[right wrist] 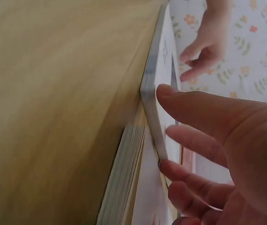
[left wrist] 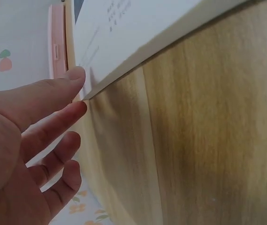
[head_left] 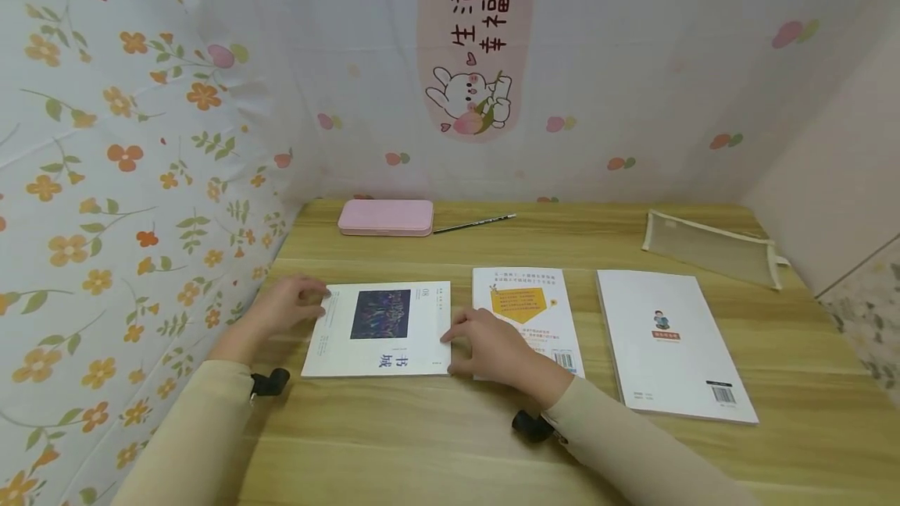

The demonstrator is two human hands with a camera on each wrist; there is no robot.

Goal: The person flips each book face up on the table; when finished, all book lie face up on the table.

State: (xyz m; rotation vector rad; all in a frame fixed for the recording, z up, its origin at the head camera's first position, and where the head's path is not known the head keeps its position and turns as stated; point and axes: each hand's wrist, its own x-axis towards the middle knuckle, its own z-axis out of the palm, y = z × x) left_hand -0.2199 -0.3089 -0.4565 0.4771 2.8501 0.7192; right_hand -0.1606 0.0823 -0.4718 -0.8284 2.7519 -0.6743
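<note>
Straight, relaxed fingers of the left hand touch the left edge of the dark-pictured book; the right hand touches its right edge the same way, gripping nothing. The book lies flat on the table, near left. Three books lie in a row: this one, a yellow-panelled book, a white book. Farther off: one pink case, one pencil, one mesh pouch.

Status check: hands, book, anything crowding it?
Left hand and right hand open, fingertips at opposite edges of the book. Book flat on the table. Second book right beside it.
</note>
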